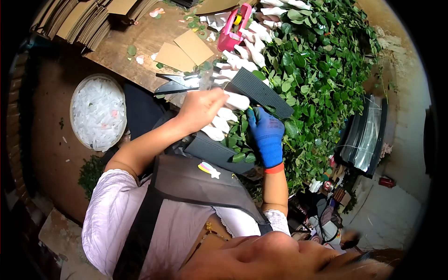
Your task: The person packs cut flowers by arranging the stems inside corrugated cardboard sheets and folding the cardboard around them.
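My left hand (205, 106), bare and slightly blurred, has its fingers closed at the tip of a white-sleeved rose (238, 101). Its flower head is hidden in the sleeve. In a blue glove, my right hand (266, 128) closes around the green stem just below that sleeve. A black ribbed strip (261, 92) lies slanted just beyond both hands. Several more white-sleeved roses (215, 127) rest close under my left wrist. Scissors (179, 83) with dark handles lie on the table beyond my left forearm.
Leafy rose stems (322, 70) are heaped on the right. A pink tape dispenser (232, 29) and cardboard pieces (186, 51) are on the wooden table (114, 53). Cardboard stacks (84, 25) stand far left. A round tub (98, 112) of white sleeves sits lower left. Black strips (361, 135) lie right.
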A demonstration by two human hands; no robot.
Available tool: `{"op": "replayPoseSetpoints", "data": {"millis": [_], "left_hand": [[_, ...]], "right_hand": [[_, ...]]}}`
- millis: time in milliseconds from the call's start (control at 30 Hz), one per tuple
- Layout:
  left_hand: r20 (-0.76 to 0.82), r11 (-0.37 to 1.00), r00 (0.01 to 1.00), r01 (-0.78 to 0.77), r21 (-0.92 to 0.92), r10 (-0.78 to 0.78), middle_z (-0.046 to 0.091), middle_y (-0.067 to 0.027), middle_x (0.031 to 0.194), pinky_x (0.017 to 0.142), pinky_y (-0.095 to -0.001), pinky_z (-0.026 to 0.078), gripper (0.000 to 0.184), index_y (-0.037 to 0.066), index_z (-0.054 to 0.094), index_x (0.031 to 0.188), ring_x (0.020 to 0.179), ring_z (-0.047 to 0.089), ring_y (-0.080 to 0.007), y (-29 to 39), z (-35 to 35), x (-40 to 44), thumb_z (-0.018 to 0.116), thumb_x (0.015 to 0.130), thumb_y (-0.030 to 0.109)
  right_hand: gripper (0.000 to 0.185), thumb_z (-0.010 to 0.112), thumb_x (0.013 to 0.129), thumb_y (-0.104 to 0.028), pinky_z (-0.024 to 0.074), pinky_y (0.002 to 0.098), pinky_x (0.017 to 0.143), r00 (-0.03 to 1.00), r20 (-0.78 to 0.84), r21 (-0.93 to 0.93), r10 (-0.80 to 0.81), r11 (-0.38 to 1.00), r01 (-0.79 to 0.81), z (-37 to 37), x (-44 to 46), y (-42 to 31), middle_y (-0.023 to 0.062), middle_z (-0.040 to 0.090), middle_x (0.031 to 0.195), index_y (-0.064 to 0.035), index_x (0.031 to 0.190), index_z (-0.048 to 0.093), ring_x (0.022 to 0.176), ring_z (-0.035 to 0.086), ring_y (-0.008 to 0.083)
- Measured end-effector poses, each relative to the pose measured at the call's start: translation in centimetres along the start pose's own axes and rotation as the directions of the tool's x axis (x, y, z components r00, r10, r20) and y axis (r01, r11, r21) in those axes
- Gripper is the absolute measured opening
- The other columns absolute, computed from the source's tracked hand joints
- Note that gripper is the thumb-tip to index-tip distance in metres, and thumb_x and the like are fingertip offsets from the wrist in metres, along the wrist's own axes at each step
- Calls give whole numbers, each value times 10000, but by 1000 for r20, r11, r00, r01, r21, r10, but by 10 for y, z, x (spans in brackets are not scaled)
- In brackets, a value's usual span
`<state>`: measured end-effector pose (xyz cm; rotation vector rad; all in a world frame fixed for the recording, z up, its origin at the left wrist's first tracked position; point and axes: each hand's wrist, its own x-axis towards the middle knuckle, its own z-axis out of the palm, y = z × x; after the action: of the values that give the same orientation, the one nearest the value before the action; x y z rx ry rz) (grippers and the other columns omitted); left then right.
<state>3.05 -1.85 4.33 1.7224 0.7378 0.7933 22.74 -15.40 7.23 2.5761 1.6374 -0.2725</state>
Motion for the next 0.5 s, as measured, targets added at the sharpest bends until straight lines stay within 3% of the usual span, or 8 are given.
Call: {"op": "replayPoseSetpoints", "data": {"millis": [67,133,167,200,267,333,367,500], "left_hand": [[-162,918,966,130,-375,-203,649,-71,785,645,-301,493,214,17,592,789,709,622,-156,-5,-10,-2,613,980,112],[-203,985,978,0,-171,-35,634,-20,868,707,-264,490,145,3,597,863,798,592,-88,7,-38,9,585,985,80],[20,975,995,104,-199,-102,601,-4,838,698,-270,485,133,17,592,880,765,580,-90,-31,-38,4,581,985,97],[213,889,926,364,-277,-313,588,-7,821,675,-271,470,188,28,595,866,728,545,-84,-48,-30,4,661,961,177],[210,960,939,281,-12,-272,563,-3,757,626,-283,445,268,32,591,794,671,502,-88,-37,-5,1,718,927,228],[332,947,889,314,58,-316,633,-114,725,632,-386,481,369,31,635,792,660,607,-210,-30,4,6,735,883,375],[269,945,907,323,47,-324,513,-43,665,591,-301,406,331,1,580,742,632,469,-102,-24,9,5,738,913,237],[139,982,985,118,-145,-98,504,-57,675,592,-305,393,264,-26,581,757,647,470,-107,-30,16,-4,679,944,131]], "right_hand": [[356,577,966,-506,528,468,606,1000,-22,39,-20,999,21,0,-1,2,129,704,761,-163,1015,660,666,675,352],[369,585,955,-521,530,466,611,998,-14,82,-54,995,55,2,-3,10,128,706,763,-167,1030,660,669,677,348],[376,590,948,-528,531,463,617,997,1,109,-83,991,83,6,-3,18,125,707,762,-169,1039,660,671,679,345],[384,596,942,-535,533,460,623,994,16,136,-113,985,109,8,-2,21,123,708,761,-172,1048,660,673,681,342],[408,607,928,-540,543,448,668,995,86,63,-52,997,47,-3,1,10,117,723,793,-168,1088,656,721,702,326],[399,602,933,-529,548,443,691,993,112,-18,22,1000,-20,-7,2,-3,116,730,811,-167,1092,657,753,712,319],[388,601,936,-522,549,440,688,993,116,-35,35,999,-31,-6,2,-6,116,730,810,-168,1084,661,751,713,317],[344,594,944,-497,553,436,684,988,131,-91,83,993,-71,-7,2,-14,113,728,801,-181,1055,671,744,714,305]]}}
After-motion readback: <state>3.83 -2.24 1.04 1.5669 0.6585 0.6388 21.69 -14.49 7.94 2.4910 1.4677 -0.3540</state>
